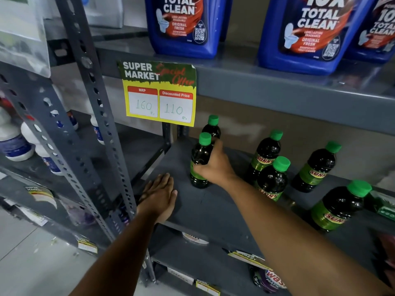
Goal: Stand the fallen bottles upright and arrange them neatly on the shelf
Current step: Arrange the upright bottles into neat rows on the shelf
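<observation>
Several dark bottles with green caps and green SUNNY labels stand upright on the grey shelf (205, 208). My right hand (215, 165) is wrapped around the front left bottle (199, 154), which stands on the shelf. A second bottle (211, 128) stands right behind it. To the right stand a back bottle (266, 151), a bottle in front of it (273, 178), one further right (316, 167), and a nearer one (339, 206) at the right. My left hand (159, 196) lies flat, palm down, on the shelf's front left corner, holding nothing.
Big blue TOTAL CLEAN jugs (183, 24) stand on the shelf above, whose edge carries a yellow price tag (160, 95). A perforated grey upright (102, 133) rises at the left, with white bottles (12, 142) beyond it. A green packet (384, 206) lies at the far right.
</observation>
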### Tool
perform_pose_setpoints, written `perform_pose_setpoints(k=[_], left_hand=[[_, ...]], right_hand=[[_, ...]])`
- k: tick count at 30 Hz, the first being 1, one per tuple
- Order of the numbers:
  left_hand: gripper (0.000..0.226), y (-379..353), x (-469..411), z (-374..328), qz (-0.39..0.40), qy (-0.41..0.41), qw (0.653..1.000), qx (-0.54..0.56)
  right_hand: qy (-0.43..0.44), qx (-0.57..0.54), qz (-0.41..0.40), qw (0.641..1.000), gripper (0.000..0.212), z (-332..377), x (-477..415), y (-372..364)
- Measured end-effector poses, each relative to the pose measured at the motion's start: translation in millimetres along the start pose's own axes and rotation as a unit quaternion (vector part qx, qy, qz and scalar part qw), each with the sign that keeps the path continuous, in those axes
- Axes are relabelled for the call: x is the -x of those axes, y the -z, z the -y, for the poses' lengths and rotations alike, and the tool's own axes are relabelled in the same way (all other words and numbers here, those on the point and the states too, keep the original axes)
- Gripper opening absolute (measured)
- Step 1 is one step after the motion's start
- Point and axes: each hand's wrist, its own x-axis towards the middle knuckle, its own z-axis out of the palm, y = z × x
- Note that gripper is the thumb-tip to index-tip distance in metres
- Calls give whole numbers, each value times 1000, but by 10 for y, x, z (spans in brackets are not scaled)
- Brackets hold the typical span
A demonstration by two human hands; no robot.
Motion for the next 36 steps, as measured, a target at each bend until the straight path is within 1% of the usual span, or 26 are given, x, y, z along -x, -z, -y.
perform_pose_setpoints(k=[2, 5, 6, 9, 10, 12, 13, 15, 17, 18, 19, 21, 23, 24, 28, 33, 36], left_hand=[[61, -10, -7, 11, -3, -4, 1000, -2], [68, -31, -1, 32, -17, -14, 1000, 5], [69, -39, -1, 39, -21, -17, 1000, 6], [69, -50, 1, 53, -25, -16, 1000, 8], [69, -46, -2, 48, -22, -15, 1000, 8], [69, -41, -6, 45, -15, -12, 1000, 8], [69, -40, -5, 48, -13, -12, 1000, 6], [68, -40, -7, 56, -13, -13, 1000, 3], [66, -41, -3, 61, -12, -16, 1000, 3], [66, -39, 0, 60, -12, -17, 1000, 4], [67, -34, 1, 57, -13, -18, 1000, 6], [70, -29, -5, 55, -18, -20, 1000, 12], [70, -35, -13, 63, -19, -22, 999, 18], [68, -40, -16, 70, -17, -22, 999, 19], [60, -66, -39, 88, -16, -22, 1000, 15], [60, -84, -38, 106, -14, -25, 999, 22], [62, -83, -54, 107, 5, -18, 1000, 5]], right_hand=[[7, -13, -8, 1000, 89, -69, 26, -11], [-17, -26, -13, 999, 84, -138, 55, -25], [-18, -26, -3, 999, 85, -150, 67, -24], [-3, -14, 46, 999, 98, -215, 150, -53], [-3, -3, 54, 999, 95, -264, 180, -79], [-3, 6, 42, 999, 83, -361, 225, -138], [-7, 1, 34, 999, 80, -372, 251, -153], [-16, -10, 35, 999, 85, -371, 297, -161], [-13, -20, 56, 998, 94, -373, 366, -157], [-11, -17, 62, 998, 95, -397, 403, -167], [-10, -7, 59, 998, 92, -430, 429, -180], [-13, 16, 46, 999, 76, -495, 447, -204], [-18, 35, 43, 998, 63, -518, 449, -205], [-16, 41, 43, 998, 60, -512, 454, -195], [1, 40, 61, 997, 60, -507, 579, -200], [21, 33, 74, 997, 63, -548, 888, -293], [29, 21, 82, 996, 63, -545, 1031, -365]])
